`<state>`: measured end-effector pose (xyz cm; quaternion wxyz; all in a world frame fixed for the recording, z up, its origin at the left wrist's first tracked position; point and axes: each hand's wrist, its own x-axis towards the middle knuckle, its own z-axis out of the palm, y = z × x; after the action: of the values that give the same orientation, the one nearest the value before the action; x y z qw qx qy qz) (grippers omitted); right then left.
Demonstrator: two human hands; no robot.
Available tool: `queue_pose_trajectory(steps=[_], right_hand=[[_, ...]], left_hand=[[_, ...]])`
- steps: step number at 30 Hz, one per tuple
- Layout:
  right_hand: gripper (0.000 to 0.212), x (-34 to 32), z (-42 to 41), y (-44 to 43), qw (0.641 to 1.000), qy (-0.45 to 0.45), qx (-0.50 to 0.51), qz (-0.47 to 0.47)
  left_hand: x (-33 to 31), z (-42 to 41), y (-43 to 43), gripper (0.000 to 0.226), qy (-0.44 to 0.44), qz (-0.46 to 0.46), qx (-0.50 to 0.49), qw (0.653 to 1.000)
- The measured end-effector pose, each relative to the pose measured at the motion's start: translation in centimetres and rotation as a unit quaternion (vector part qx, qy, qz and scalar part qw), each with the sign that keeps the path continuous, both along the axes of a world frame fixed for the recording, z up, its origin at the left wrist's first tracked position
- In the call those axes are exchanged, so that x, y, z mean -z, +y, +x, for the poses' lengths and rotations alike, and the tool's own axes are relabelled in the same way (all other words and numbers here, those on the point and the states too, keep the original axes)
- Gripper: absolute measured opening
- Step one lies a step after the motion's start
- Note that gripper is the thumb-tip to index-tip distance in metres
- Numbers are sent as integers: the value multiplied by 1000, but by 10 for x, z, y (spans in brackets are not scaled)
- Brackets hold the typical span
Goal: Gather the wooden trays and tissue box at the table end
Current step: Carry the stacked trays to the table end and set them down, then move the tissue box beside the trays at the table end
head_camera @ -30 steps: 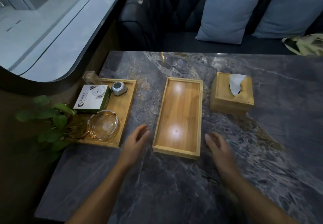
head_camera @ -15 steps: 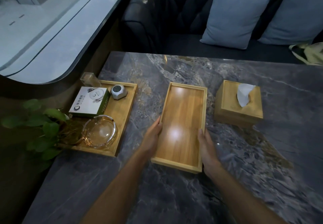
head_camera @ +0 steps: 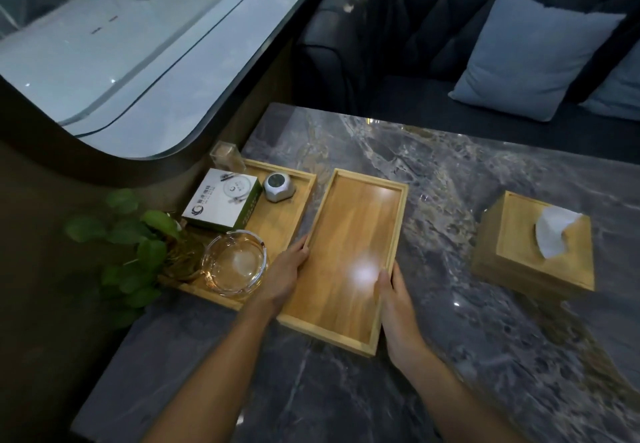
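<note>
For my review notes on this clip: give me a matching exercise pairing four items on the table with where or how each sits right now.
Things:
1. empty wooden tray
2. tissue box
3. glass ashtray
4. green-and-white box

States:
A. standing alone on the table, to the right
B. held at both long sides by the left hand and right hand
C. near end of the loaded tray
D. far part of the loaded tray, beside a small grey device

Pairs: 1-B, 2-A, 3-C, 4-D
</note>
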<state>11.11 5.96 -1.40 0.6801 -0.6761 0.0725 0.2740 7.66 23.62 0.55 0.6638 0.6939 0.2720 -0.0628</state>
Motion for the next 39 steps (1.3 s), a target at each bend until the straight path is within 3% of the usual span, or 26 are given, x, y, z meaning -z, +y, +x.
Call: queue_pose_trajectory(steps=[4,9,12,16,22,39], right_hand=[[56,3,2,7,1000,15,-11,21],[58,5,24,1,1000,19,21,10],[55,0,43,9,999,29,6,27],[44,-2,46,22,999,11,-6,37],[44,4,45,30,999,4,-13,48],[44,4,45,27,998,-31,-55,23]], left_hand=[[-6,-2,10,38,28,6,-19,999],[-16,-2,1,32,27,146,-48,988],[-18,-7,-8,25,2,267,-43,963],[-14,-8,-16,46,47,337,-26,940],[-10,-2,-13,48,77,462,1,883],[-6,-5,-16,54,86,448,1,890]])
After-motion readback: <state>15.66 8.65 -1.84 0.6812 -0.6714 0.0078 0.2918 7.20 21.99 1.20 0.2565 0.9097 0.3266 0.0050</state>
